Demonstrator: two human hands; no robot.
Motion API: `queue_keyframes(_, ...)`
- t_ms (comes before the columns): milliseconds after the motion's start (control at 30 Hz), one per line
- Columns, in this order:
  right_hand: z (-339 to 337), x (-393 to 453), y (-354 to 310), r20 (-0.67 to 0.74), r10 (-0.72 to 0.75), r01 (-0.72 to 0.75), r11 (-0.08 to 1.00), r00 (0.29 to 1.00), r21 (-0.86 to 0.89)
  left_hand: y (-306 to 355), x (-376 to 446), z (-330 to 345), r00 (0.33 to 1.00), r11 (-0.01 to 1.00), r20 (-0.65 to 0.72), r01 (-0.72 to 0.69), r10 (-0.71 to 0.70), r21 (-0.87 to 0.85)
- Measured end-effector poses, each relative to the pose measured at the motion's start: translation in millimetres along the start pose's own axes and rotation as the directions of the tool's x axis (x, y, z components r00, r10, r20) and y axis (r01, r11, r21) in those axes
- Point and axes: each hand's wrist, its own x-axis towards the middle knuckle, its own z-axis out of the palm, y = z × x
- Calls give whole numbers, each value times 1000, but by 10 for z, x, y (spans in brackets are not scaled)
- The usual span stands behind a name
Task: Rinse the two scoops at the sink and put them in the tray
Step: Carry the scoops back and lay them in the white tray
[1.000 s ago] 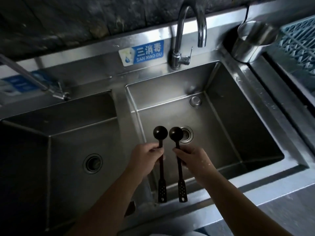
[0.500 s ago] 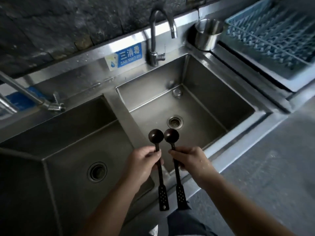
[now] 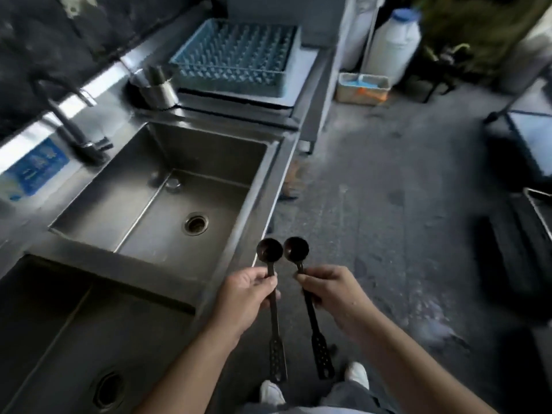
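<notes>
I hold two black long-handled scoops upright, side by side, bowls up. My left hand (image 3: 249, 294) grips the left scoop (image 3: 270, 251) just below its bowl. My right hand (image 3: 331, 292) grips the right scoop (image 3: 296, 249) the same way. Both scoops are now past the right sink's front corner, over the floor. The right sink basin (image 3: 143, 201) lies to the left with its faucet (image 3: 74, 127) behind it. A metal tray (image 3: 539, 204) shows only its corner at the right edge of the view.
A second basin (image 3: 59, 339) sits at the lower left. A blue dish rack (image 3: 233, 58) and a steel cup (image 3: 158, 88) stand behind the sink. White jugs (image 3: 391, 43) and a small box (image 3: 363, 88) stand on the floor. My shoes (image 3: 357, 375) are below.
The view has swung right, away from the sink toward the floor. Both hands have carried the scoops from over the right basin to beyond its front right corner. Grip unchanged.
</notes>
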Motion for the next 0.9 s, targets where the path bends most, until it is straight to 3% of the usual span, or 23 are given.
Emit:
queue_keyframes(200, -997, -850, 196, -322, -6, 48, 991, 947, 124, 175, -246, 1163, 954, 988, 299, -63, 19, 138)
queue_keyframes(433, -2164, -2320, 703, -578, 29, 171, 942, 816, 290, 65, -1021, 2833, 808, 965, 588, -129, -31, 228)
queue_keyframes(733, -3437, -4552, 1672, -808, 151, 325, 861, 569, 390, -392, -2796, 4970, 501, 932, 846, -187, -182, 312)
queue_keyframes(900, -3850, -5512, 2151, -896, 277, 352, 847, 348, 399, -670, -3585, 5883, 300, 882, 908, -281, -292, 377)
